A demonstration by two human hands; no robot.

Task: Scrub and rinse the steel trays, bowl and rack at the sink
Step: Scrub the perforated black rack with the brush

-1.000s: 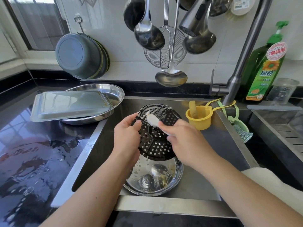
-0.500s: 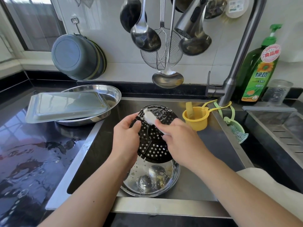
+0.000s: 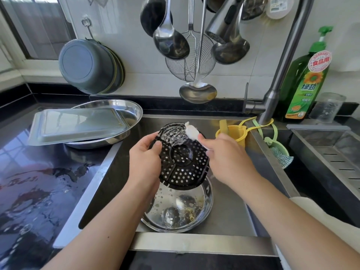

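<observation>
One black perforated rack [image 3: 183, 160] gripped by left hand [image 3: 145, 162]; right hand [image 3: 227, 159] pinches one soapy sponge [image 3: 191, 131]. One steel bowl [image 3: 179, 209] below; two trays [image 3: 78, 125] on surface.

The rack [image 3: 183, 162] was black, dotted all over with round holes, and white foam streaked its far edge. The brush [image 3: 191, 132] against it was white. Below, the steel bowl [image 3: 181, 211] was silvery with pale droplets and a few yellowish flecks. On the far left, the silvery round tray [image 3: 124, 108] carried a duller grey rectangular tray [image 3: 78, 125]. The counter [image 3: 35, 182] on the left was glossy black with reddish mottling. On the far right stood a green soap bottle [image 3: 305, 80] with a sunflower label and red round sticker; near it was a yellow cup [image 3: 234, 133]. Grey basins [image 3: 87, 65] hung on the white wall.
</observation>
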